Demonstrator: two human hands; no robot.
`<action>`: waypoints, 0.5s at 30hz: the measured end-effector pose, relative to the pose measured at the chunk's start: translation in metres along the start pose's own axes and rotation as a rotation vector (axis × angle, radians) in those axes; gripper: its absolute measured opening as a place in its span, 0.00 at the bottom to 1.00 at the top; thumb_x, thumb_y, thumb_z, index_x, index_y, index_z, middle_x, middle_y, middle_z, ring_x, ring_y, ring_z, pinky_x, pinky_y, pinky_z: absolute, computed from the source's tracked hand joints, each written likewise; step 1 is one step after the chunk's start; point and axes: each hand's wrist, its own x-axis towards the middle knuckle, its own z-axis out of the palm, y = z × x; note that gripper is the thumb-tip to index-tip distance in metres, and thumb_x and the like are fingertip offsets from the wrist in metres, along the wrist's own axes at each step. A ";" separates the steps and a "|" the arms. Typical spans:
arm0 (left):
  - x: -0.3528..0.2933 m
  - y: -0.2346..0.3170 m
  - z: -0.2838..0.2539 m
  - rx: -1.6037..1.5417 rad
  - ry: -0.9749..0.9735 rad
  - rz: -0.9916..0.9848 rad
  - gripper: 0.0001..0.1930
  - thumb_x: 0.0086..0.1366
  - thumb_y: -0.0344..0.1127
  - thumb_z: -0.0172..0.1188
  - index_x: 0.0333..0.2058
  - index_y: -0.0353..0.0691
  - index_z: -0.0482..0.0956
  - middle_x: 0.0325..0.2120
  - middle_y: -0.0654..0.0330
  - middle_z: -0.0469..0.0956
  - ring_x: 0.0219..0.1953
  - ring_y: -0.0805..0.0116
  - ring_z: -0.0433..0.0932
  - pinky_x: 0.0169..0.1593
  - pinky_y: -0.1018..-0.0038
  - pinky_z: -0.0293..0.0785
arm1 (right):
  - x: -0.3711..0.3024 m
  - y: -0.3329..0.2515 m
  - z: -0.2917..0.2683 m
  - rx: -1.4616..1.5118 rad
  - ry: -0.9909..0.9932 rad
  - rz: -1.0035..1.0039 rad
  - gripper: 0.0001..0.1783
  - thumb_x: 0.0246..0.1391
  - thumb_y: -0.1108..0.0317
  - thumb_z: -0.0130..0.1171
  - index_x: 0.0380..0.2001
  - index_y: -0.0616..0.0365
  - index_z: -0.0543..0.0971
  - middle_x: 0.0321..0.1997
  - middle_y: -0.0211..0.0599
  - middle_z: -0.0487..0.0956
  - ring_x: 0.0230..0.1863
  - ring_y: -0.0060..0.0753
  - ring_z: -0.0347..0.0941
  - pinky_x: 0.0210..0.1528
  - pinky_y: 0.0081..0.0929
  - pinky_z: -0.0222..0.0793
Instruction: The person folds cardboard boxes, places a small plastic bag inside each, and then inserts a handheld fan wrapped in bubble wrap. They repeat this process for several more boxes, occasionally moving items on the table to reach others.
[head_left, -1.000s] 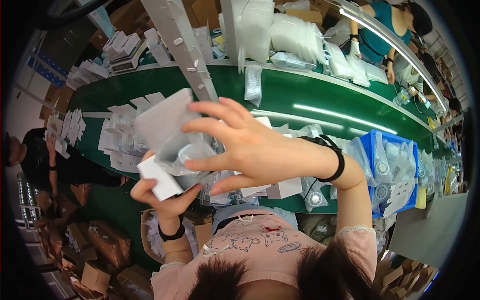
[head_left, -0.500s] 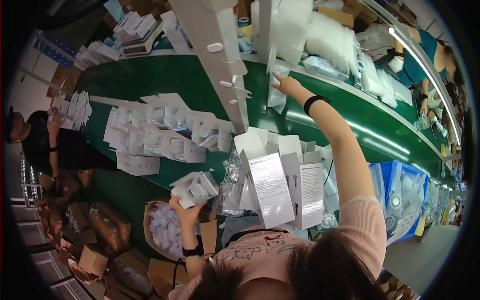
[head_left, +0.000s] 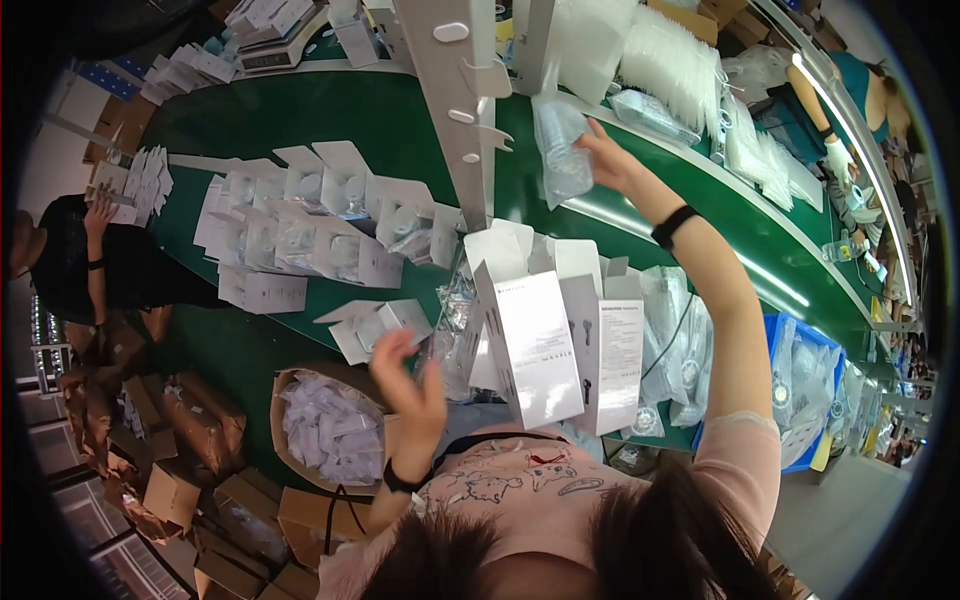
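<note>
My right hand [head_left: 612,162] reaches far over the green work surface, its fingers closed on the near side of a clear plastic-wrapped packet [head_left: 562,150]. What lies inside the packet is hard to make out. Close to my body, my left hand [head_left: 410,388] is raised with fingers apart, holding nothing. Just beyond its fingertips, an open white box [head_left: 372,328] sits at the table edge, its flap folded out to the left. Between my arms stand several white boxes with open flaps, the nearest a tall printed box [head_left: 535,350].
Rows of open white boxes [head_left: 330,245] with wrapped items fill the left. A metal post [head_left: 455,90] rises mid-table. A carton of white packets [head_left: 285,430] stands lower left, a blue bin [head_left: 815,350] at right. Co-workers [head_left: 75,250] are at the far left and upper right.
My left hand has let go of the white box, which now rests at the table edge. My right hand has gone from touching the packet to gripping it, and the packet has turned. The view has shifted.
</note>
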 end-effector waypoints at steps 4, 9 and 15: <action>0.050 0.002 0.058 0.072 -0.332 -0.105 0.40 0.51 0.40 0.59 0.55 0.28 0.46 0.52 0.42 0.55 0.53 0.51 0.57 0.54 0.64 0.54 | -0.098 -0.018 0.021 0.299 -0.220 -0.324 0.40 0.48 0.69 0.48 0.61 0.47 0.41 0.57 0.41 0.58 0.52 0.39 0.62 0.53 0.36 0.61; 0.052 0.000 0.078 -0.209 -0.514 -0.220 0.40 0.50 0.38 0.60 0.56 0.30 0.46 0.53 0.44 0.55 0.55 0.52 0.55 0.56 0.63 0.52 | -0.171 -0.016 0.026 0.632 -0.247 -0.606 0.31 0.53 0.63 0.47 0.58 0.52 0.50 0.57 0.42 0.59 0.53 0.38 0.62 0.51 0.39 0.62; 0.043 0.021 0.066 -0.440 -0.400 -0.104 0.41 0.47 0.35 0.62 0.56 0.34 0.48 0.52 0.49 0.55 0.55 0.56 0.56 0.54 0.65 0.56 | -0.228 0.005 0.052 0.835 -0.324 -0.484 0.29 0.53 0.54 0.47 0.55 0.53 0.56 0.55 0.42 0.63 0.51 0.41 0.63 0.51 0.42 0.62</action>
